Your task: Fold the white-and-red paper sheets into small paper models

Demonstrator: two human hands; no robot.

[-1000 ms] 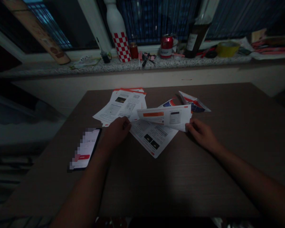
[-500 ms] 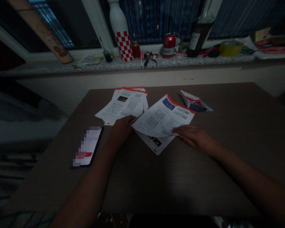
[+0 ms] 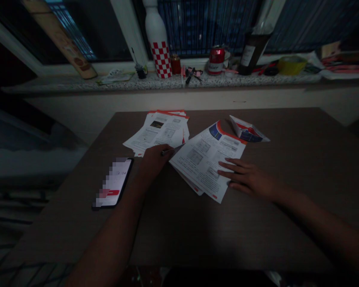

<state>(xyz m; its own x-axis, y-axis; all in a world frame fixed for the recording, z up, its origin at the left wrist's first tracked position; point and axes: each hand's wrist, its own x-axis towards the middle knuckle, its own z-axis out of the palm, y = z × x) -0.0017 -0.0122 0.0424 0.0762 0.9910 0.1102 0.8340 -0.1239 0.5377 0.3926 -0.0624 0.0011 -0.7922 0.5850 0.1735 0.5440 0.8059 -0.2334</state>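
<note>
A printed sheet [image 3: 202, 159] with a red and blue top corner lies on the table, slightly askew over another sheet whose lower corner [image 3: 199, 192] peeks out. My right hand [image 3: 247, 179] rests on its right side, fingers spread and flat. At the sheet's left edge, my left hand [image 3: 154, 159] is closed around a slim dark-ended tool [image 3: 164, 152]; a thin pale strip runs from it towards the paper. Whether that strip is a blade or a paper edge is unclear. Behind my left hand lies a fanned stack of printed sheets [image 3: 158, 129].
A phone [image 3: 115, 183] with a lit screen lies left of my left forearm. Beyond my right hand sits a folded paper boat [image 3: 248, 129]. Along the windowsill [image 3: 122, 85] stand a checkered bottle [image 3: 161, 56], a red can [image 3: 216, 61] and a dark bottle [image 3: 249, 56].
The top sheet's raised, curled lower edge now lies flatter, its lower corner nearer me. My right hand has let go of that edge and spread its fingers. My left hand stays in place.
</note>
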